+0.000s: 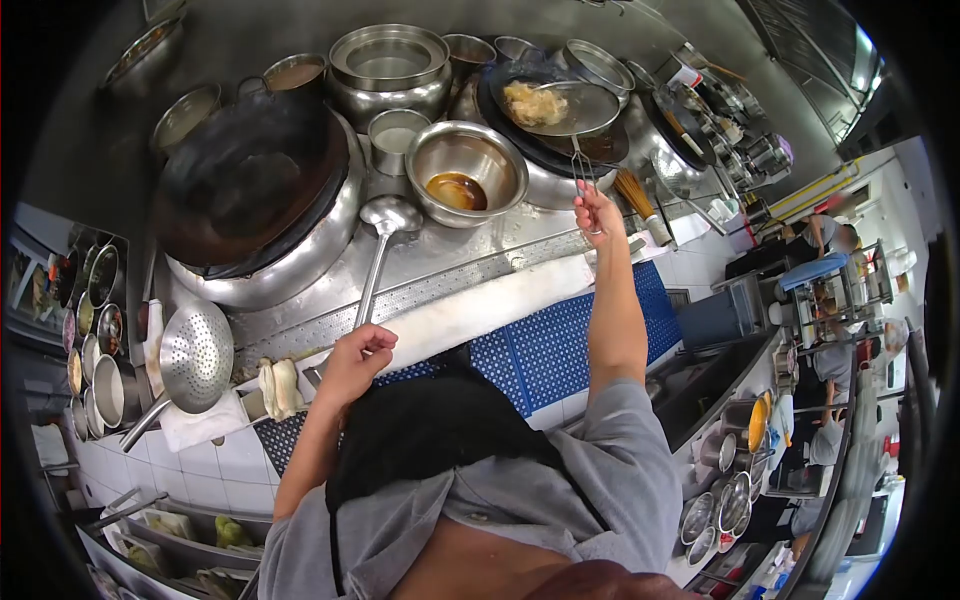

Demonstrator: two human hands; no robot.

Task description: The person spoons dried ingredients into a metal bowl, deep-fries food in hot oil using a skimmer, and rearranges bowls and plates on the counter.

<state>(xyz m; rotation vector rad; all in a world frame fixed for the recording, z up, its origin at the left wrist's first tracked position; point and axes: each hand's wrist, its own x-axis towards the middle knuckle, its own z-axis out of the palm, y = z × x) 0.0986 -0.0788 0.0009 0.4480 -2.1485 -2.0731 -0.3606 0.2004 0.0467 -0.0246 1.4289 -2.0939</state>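
Note:
My right hand (598, 215) is closed on the handle of a round mesh strainer (590, 108). Pale golden pieces of food (535, 103) lie in the strainer's left side. It is over a wok (605, 148) of dark liquid on the right burner. Near the counter's front edge, my left hand (362, 362) is loosely curled, with nothing visible in its fingers. Just beyond its knuckles ends the handle of a steel ladle (392, 214), which lies on the counter. Behind the ladle stands a steel bowl (466, 150) with brown sauce in the bottom.
A large dark wok (250, 180) sits on the left burner. Several steel pots, including a big lidless one (390, 75), line the back. A perforated skimmer (197, 357) rests at the left front. A bamboo brush (636, 192) lies right of my right hand. Other people stand far right.

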